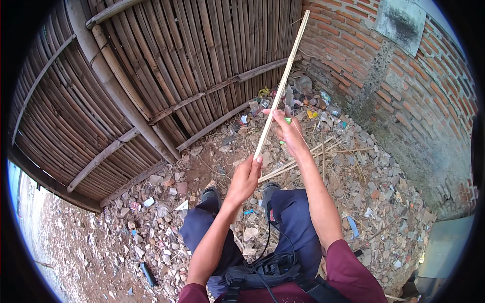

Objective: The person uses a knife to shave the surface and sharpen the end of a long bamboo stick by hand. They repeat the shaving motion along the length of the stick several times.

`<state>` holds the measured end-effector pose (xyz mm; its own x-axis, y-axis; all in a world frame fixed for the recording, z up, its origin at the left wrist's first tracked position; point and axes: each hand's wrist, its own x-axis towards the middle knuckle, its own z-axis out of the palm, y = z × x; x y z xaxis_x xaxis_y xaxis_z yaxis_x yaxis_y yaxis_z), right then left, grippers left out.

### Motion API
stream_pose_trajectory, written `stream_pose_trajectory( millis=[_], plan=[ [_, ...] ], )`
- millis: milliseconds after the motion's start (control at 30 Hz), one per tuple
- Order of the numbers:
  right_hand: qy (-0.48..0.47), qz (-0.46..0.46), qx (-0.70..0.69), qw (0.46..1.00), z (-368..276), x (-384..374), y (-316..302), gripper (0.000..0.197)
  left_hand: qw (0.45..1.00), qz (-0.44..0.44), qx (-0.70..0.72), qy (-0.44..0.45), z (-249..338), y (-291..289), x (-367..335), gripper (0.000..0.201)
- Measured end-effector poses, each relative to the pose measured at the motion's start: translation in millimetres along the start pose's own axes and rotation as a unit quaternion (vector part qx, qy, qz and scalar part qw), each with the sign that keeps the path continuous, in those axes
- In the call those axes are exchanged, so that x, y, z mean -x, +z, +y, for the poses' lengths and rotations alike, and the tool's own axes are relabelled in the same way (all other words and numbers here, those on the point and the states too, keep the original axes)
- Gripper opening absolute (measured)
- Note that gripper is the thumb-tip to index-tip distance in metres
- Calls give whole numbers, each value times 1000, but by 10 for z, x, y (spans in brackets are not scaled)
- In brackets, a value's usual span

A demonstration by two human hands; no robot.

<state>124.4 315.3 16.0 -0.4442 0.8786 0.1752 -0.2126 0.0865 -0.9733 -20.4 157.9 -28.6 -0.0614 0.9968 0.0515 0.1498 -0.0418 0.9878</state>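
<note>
A long pale split bamboo strip (282, 83) slants up and away from me toward the far corner. Its near end is in my left hand (244, 178), fingers closed round it. Farther along the strip, my right hand (290, 133) is closed on a knife (288, 99) with a bit of green at its handle. The grey blade points up and away, beside the strip. My right fingertips reach across to the strip, apparently touching it. Below my right hand, several thin bamboo strips (295, 163) lie on the ground.
A bamboo slat fence (197, 55) stands left and ahead, meeting a brick wall (399, 91) on the right. Stones and litter (369, 197) cover the ground. A dark oblong object (147, 274) lies lower left. Cables hang from a black waist pouch (262, 275).
</note>
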Motion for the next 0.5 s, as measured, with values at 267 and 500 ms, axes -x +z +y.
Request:
stream_pose_trajectory(
  millis=[267, 500],
  plan=[
    [-152, -34, 233, 960, 410, -19, 0, 32, 982, 10, 175, -73, -6, -10, 24, 40],
    [-199, -21, 402, 893, 297, 136, 251, 14, 954, -10, 284, -92, 175, -84, 93, 31]
  ],
)
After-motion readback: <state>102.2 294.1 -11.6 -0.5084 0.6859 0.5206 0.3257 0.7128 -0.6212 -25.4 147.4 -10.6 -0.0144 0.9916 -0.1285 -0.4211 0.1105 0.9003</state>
